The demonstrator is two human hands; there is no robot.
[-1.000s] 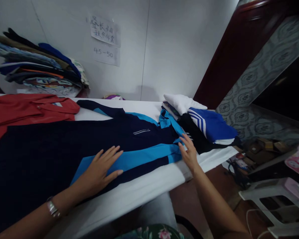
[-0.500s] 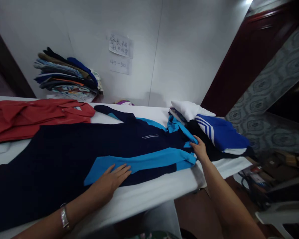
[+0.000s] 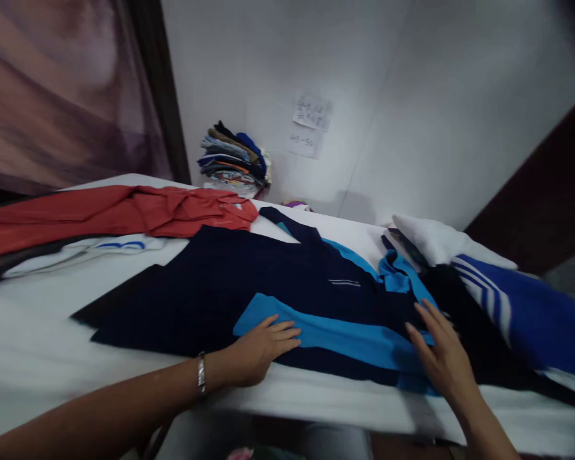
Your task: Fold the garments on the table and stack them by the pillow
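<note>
A navy polo shirt [image 3: 268, 265] with bright blue sleeve panels and collar lies spread on the white-covered table [image 3: 138, 319]. My left hand [image 3: 261, 348] rests flat on its near blue sleeve, fingers stretched out, with a silvery bracelet on the wrist. Over the shirt's collar end hovers my right hand [image 3: 441, 348], fingers spread and holding nothing; whether a fingertip touches the cloth is unclear. Part of the collar and shoulder is hidden behind this hand.
Red clothing [image 3: 172, 211] lies at the back left, over white and dark garments. A folded stack of clothes [image 3: 234, 156] stands by the wall. To the right lie a blue striped garment [image 3: 541, 313], a black cloth [image 3: 469, 326] and a white cloth [image 3: 445, 239]. Paper notes [image 3: 311, 115] hang on the wall.
My right hand has let go of the blue collar and spread its fingers above the shirt. My left hand remains on the near sleeve. The view has turned left.
</note>
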